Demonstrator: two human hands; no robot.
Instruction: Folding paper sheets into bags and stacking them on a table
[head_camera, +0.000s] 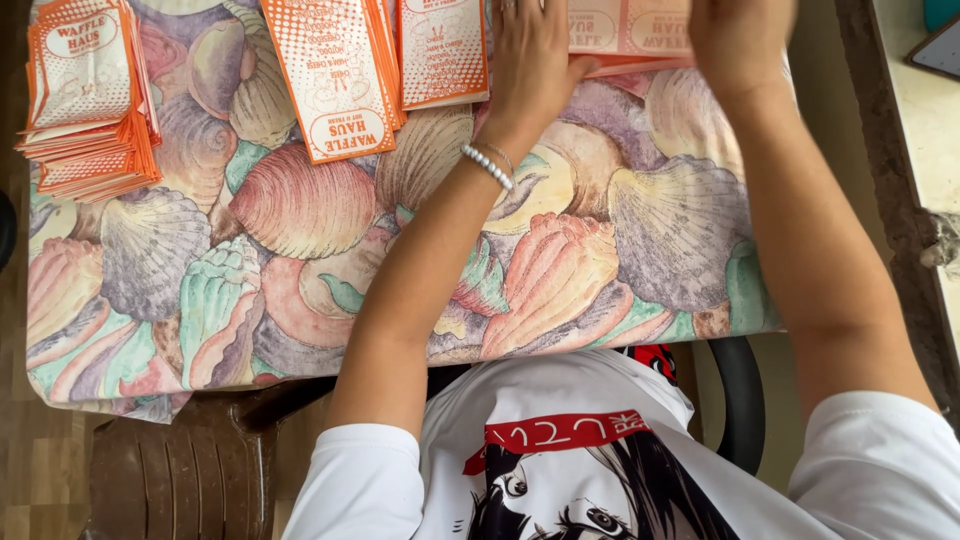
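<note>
Both hands work at the far edge of the table, on an orange-and-white paper bag (628, 30) that lies flat at the top of the view. The left hand (530, 60) presses down on the bag's near-left part with the fingers spread fairly flat, a pearl bracelet (488, 166) at the wrist; the right hand (740, 40) covers the bag's right end, but its fingers run out of the frame, so I cannot tell how far it is closed or whether it pinches the paper. To handle the bag well, it seems best to keep the left palm steady as an anchor while the right works the edge — thin paper creases askew if it slides. Just left of the hands lie more bags: one pile (443, 50) beside the left hand, another tilted pile (335, 75) next to it, and a thick stack (88, 95) at the table's left corner. All rest on a cloth printed with large shells (300, 260) — nothing lies between the hands and the bag.
</note>
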